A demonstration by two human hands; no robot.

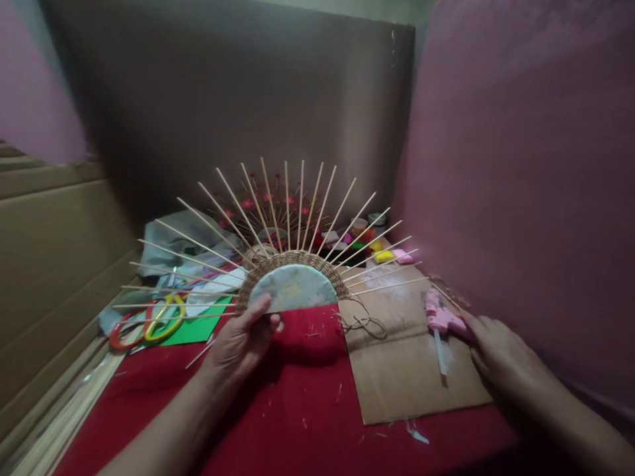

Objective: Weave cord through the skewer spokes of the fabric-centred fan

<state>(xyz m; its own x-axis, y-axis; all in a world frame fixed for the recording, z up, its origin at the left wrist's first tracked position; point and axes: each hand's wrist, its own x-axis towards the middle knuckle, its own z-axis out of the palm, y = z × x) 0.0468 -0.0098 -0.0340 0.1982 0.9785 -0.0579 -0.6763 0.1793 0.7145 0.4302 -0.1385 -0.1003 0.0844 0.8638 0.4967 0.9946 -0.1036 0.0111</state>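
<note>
My left hand (241, 342) holds a half-round craft piece (292, 287) upright by its lower left edge, thumb on its pale face. The piece has a woven brown rim and many wooden sticks fanning out above it. A loose twine end (364, 324) trails from its right side onto a cardboard sheet (407, 377). My right hand (501, 354) rests at the right, fingers touching the rear of a pink glue gun (440, 317) that lies on the cardboard, nozzle pointing toward me.
A red cloth (297, 403) covers the surface. Scissors with orange and yellow handles (149, 320) lie on green paper (198, 327) at the left. Small paint pots (367, 238) and a flowered craft piece stand behind. Cardboard walls close in left and back; pink fabric hangs on the right.
</note>
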